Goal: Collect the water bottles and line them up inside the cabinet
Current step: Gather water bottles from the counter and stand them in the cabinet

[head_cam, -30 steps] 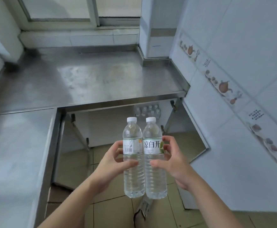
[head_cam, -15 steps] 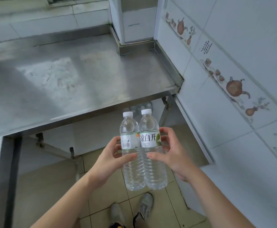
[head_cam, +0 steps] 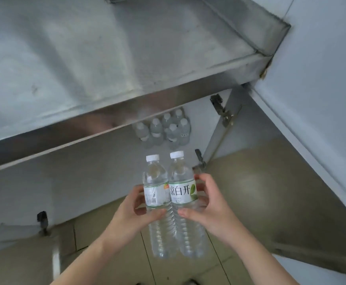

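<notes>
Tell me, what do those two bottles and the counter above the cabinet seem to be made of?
The two bottles look like clear thin plastic: see-through, ribbed lower walls, white screw caps, glossy paper or film labels. The counter looks like brushed stainless steel: dull grey sheen, faint scratches, and a folded front edge with blurry reflections.

Two clear, white-capped water bottles [head_cam: 172, 204] upright, touching side by side; capped bottles [head_cam: 164, 129] clustered inside cabinet [head_cam: 85, 182].

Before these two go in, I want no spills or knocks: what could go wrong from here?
1. The two bottles are held upright, pressed together between the left hand and the right hand; one might slip.
2. The steel counter edge overhangs the opening, so the caps could strike it.
3. The stored bottles stand close together and could topple.
</notes>
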